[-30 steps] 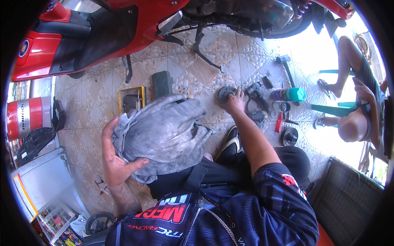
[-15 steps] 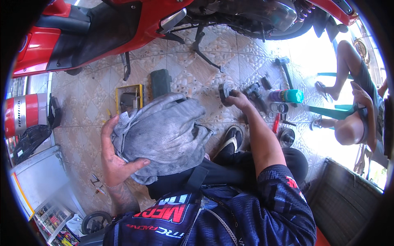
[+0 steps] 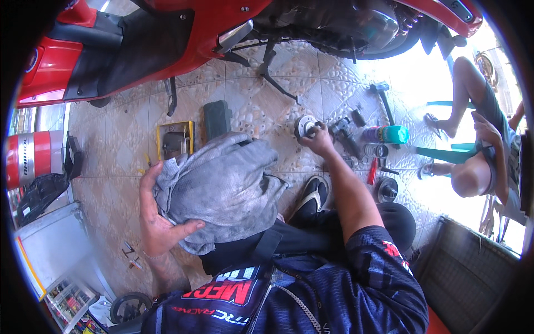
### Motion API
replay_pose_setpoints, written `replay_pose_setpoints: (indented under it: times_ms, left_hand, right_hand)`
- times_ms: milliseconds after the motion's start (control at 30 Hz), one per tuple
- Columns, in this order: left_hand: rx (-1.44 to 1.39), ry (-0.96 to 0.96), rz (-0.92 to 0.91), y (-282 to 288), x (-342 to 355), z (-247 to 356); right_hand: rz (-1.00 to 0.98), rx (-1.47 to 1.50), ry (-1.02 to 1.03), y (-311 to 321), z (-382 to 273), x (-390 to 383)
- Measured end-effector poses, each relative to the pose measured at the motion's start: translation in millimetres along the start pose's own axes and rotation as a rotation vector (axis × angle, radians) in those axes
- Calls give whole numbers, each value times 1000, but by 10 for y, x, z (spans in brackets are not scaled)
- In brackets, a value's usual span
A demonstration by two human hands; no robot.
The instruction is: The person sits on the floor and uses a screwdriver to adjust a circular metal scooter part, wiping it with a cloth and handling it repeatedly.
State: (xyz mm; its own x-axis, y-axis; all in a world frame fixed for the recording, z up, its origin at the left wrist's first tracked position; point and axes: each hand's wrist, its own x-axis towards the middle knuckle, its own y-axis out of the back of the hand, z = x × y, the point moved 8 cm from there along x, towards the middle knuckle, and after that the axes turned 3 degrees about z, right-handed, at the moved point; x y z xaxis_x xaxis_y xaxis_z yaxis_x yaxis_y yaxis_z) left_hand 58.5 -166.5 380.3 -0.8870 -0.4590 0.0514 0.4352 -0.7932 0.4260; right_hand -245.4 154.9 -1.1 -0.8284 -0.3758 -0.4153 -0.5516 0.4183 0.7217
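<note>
My left hand [image 3: 161, 222] grips the left side of a bunched grey cloth [image 3: 222, 192], thumb along its near edge. The cloth lies over my lap and hides what, if anything, is under it. Out in front, my right hand [image 3: 318, 139] reaches down to a round metal disc-shaped part [image 3: 304, 123] with a raised centre. My fingers are closed at its right side, over the tiled floor. Just right of that hand are dark metal parts [image 3: 347, 133].
A red motorcycle [image 3: 206, 33] with its stand [image 3: 272, 72] spans the far side. Around the floor: a yellow-framed tray [image 3: 192, 136], dark green case [image 3: 217, 118], hammer [image 3: 384, 103], spray can [image 3: 386, 134], red-handled tool [image 3: 372, 171]. Another person [image 3: 473, 139] sits at the right.
The round metal part has tipped so its face shows more fully. My right hand has moved slightly toward the left with it. My left hand keeps its hold on the cloth.
</note>
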Motion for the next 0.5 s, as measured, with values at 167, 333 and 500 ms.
replay_pose_setpoints:
  times_ms: [167,333,500]
  left_hand:
    - [-62,27,21,-5,-19,-37]
    - [-113,46,24,-24,-22,-51]
    - [-111,27,42,-33,-36,-16]
  right_hand:
    - [223,-155,54,2,-213,-181]
    - [57,-244,11,-142,-188,-156]
    - [-1,-285,-26,-170,-114,-142]
